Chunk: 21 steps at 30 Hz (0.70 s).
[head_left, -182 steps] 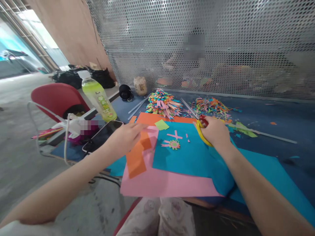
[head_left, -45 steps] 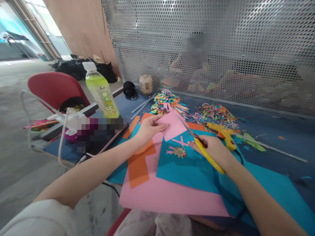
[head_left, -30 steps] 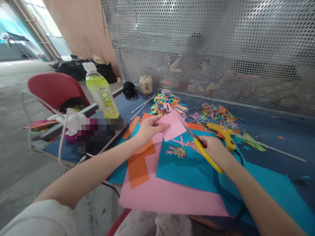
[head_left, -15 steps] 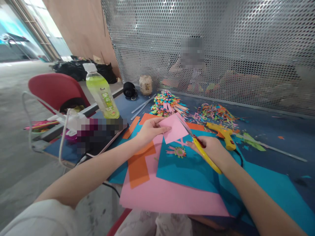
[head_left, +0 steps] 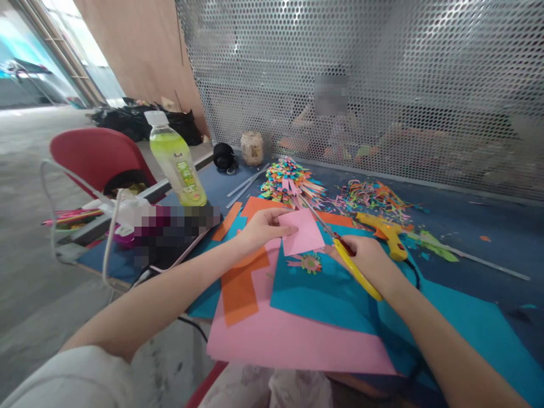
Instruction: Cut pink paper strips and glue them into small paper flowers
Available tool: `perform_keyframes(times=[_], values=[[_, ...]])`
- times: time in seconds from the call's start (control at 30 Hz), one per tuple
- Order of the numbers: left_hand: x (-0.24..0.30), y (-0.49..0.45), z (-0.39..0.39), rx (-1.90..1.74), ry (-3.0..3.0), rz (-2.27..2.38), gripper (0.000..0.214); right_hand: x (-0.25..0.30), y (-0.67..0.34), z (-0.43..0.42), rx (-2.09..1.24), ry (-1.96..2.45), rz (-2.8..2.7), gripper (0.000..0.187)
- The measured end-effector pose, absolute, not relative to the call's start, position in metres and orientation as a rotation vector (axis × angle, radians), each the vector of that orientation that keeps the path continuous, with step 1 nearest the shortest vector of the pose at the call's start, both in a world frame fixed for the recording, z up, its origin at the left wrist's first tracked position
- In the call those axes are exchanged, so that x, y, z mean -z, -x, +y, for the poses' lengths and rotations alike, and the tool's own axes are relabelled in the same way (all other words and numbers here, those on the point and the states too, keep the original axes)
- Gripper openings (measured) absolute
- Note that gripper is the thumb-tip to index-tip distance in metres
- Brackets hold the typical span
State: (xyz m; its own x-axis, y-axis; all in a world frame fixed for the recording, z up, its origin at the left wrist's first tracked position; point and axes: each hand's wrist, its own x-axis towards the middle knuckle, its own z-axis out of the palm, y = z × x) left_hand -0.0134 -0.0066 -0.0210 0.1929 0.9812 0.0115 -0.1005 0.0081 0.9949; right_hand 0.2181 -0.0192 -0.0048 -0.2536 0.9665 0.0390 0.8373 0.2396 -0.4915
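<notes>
Between the thumb and fingers of my left hand [head_left: 267,226] is a small pink piece of paper [head_left: 302,233], pinched at its left edge. My right hand [head_left: 361,255] is closed round the yellow handles of a pair of scissors [head_left: 321,220]. The blades point up and to the left, lying along the paper's right edge; whether they touch it I cannot tell. Below the pink piece, a small paper rosette with ribbon tails [head_left: 311,263] rests on a teal sheet [head_left: 323,300]. Larger pink paper [head_left: 297,345] and orange strips [head_left: 238,294] lie under and beside it.
A yellow glue gun [head_left: 389,232] lies right of the scissors. Behind are a heap of colourful paper pieces [head_left: 289,178] and curled scraps [head_left: 372,195]. A drink bottle [head_left: 178,164] stands left, near a jar [head_left: 252,148]. A perforated metal panel [head_left: 382,85] borders the table's back.
My left hand has turned the pink paper and lowered it slightly, so its top edge now sits below the scissor tips. My right hand has barely moved.
</notes>
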Motion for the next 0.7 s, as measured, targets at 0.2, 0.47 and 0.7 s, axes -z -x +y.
perform_keyframes(times=[0.2, 0.47, 0.7], values=[[0.008, 0.029, -0.005, -1.024, -1.716, 1.452, 0.017, 0.001, -0.220, -0.019, -0.474, 1.633, -2.145, 0.043], [0.014, 0.027, -0.006, -0.709, -2.595, 1.989, 0.035, 0.000, -0.220, -0.018, -0.441, 1.673, -2.088, 0.045], [0.027, 0.012, -0.003, -0.532, -2.733, 1.491, 0.057, 0.003, -0.223, -0.016, -0.415, 1.684, -2.100, 0.041]])
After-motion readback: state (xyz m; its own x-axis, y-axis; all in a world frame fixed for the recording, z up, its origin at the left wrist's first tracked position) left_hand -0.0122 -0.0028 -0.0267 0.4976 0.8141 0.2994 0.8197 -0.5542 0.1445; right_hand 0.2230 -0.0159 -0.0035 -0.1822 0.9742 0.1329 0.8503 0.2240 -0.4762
